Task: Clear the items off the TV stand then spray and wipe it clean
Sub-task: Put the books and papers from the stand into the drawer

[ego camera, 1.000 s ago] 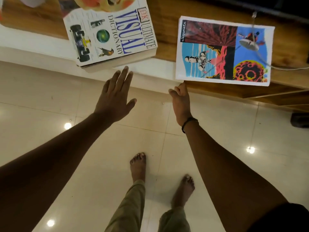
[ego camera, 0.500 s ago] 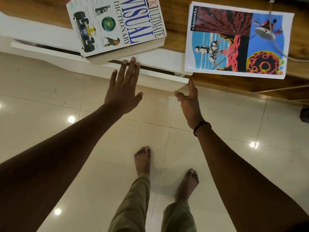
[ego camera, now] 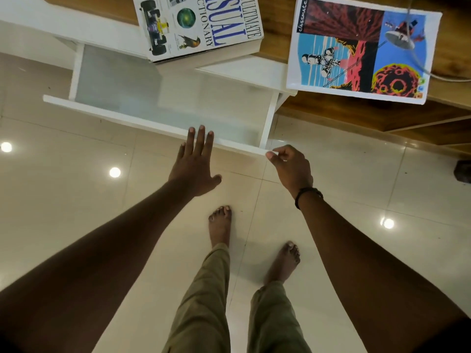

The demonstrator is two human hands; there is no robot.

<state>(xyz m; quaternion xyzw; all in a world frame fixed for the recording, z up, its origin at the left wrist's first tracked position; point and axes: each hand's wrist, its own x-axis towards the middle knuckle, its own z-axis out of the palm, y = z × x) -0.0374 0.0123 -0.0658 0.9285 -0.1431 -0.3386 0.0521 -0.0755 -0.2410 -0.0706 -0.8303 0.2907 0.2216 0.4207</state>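
Dictionary (ego camera: 201, 26) overhangs the TV stand (ego camera: 277, 21) at left: thick, stiff and, I judge, heavy, so I'd grip both long edges. My left hand (ego camera: 195, 166) lies flat on the drawer (ego camera: 127, 118) front; my right hand (ego camera: 290, 166) pinches its corner. Rightward, the notebook (ego camera: 362, 49) looks light and floppy.

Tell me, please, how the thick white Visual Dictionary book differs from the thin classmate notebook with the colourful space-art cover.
The white Visual Dictionary book is thick, its page block showing; the classmate notebook is thin and flat. The dictionary's cover is white with blue lettering and small pictures; the notebook's is covered in colourful space art. A grey cable crosses the notebook, not the dictionary. Both lie cover-up on the wooden stand top.
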